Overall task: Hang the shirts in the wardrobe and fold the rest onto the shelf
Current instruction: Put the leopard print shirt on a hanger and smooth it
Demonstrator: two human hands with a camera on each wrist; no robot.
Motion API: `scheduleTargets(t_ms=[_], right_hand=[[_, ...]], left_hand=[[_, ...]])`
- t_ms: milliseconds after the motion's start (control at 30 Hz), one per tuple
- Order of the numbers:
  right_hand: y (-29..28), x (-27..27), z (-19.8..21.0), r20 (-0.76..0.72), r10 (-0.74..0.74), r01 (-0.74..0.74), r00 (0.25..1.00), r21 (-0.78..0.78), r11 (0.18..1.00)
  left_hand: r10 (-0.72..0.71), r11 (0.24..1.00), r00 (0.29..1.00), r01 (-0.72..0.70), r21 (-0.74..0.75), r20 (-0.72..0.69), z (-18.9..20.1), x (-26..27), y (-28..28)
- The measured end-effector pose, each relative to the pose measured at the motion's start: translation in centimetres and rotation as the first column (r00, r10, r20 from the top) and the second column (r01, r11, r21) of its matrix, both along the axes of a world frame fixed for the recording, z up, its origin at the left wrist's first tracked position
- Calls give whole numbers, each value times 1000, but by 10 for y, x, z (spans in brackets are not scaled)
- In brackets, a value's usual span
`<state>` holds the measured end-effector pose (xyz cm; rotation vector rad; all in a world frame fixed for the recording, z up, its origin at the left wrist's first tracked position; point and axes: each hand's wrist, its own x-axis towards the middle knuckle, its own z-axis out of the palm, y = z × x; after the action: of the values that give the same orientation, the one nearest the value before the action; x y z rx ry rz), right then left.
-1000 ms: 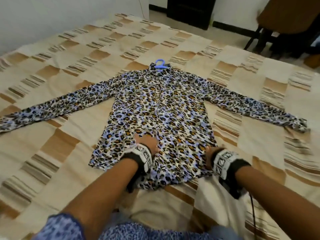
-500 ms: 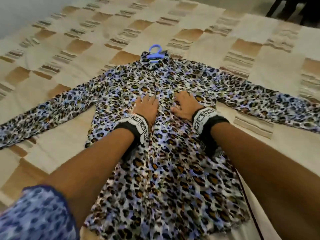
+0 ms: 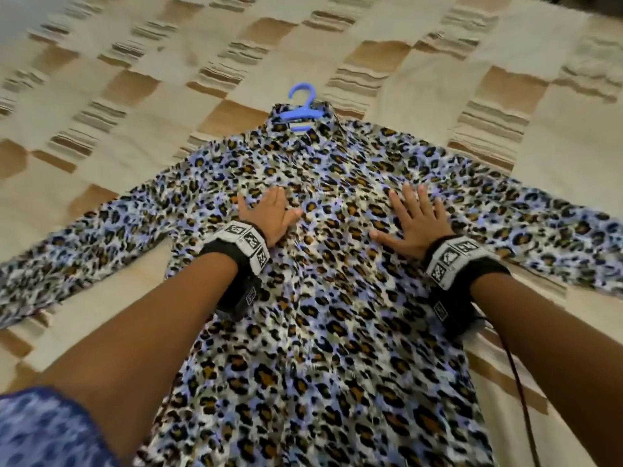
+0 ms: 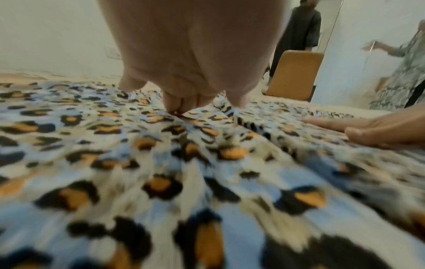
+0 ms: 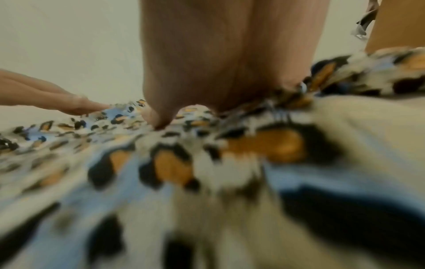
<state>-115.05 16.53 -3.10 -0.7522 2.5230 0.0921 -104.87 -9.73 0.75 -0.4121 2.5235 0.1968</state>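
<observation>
Now your left hand (image 3: 269,215) and right hand (image 3: 416,224) lie flat, fingers spread, on the leopard-print shirt (image 3: 323,298). It lies spread on the bedspread (image 3: 421,79), blue hanger (image 3: 301,111) in its collar.

A beige-and-brown checked bedspread (image 3: 421,106), pale walls (image 4: 57,36), perhaps an orange chair (image 4: 294,74) beyond.

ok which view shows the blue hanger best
The head view: the blue hanger shows clearly, its hook poking out of the collar of the leopard-print shirt on the bed. Neither wrist view shows it; both sit low over the fabric, blurred, with a palm filling the top of the frame.
</observation>
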Motion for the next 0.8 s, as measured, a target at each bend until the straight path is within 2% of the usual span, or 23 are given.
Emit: scheduleTargets(t_ms=[67, 100, 167, 233, 300, 433, 567, 600, 667, 733, 800], right_hand=[[-10, -6, 11, 0, -5, 5, 1000, 82, 997], [-18, -9, 19, -57, 6, 0, 998, 100, 995], [-40, -16, 36, -238, 22, -17, 971, 21, 1000], [-65, -26, 49, -304, -9, -24, 953, -103, 994], [-90, -43, 51, -320, -24, -43, 947, -202, 978], [-135, -85, 48, -269, -120, -9, 956, -435, 900], [-177, -118, 48, -158, -207, 89, 965, -548, 832], [-188, -125, 49, -127, -213, 108, 969, -556, 824], [-208, -139, 48, -95, -164, 95, 982, -503, 859], [-225, -149, 44, -56, -104, 77, 993, -363, 929], [-238, -158, 36, -28, -95, 84, 995, -260, 962]], left_hand=[[-76, 997, 996, 76, -5, -49, 8, -7, -8], [-129, 992, 990, 128, -11, -52, 9, -11, -10], [-145, 988, 989, 146, -46, 10, 5, -17, -15], [49, 997, 997, -46, -59, 51, 1, -18, -24], [266, 964, 962, -266, -16, 56, -4, -17, -36], [338, 939, 934, -343, 22, 118, -14, -24, -48], [389, 918, 910, -396, 22, 143, -23, -28, -44], [387, 920, 912, -393, 16, 138, -25, -28, -43], [373, 926, 917, -377, 3, 139, -29, -27, -41], [380, 922, 912, -386, 7, 156, -31, -28, -41], [404, 910, 896, -414, 14, 182, -33, -32, -44]])
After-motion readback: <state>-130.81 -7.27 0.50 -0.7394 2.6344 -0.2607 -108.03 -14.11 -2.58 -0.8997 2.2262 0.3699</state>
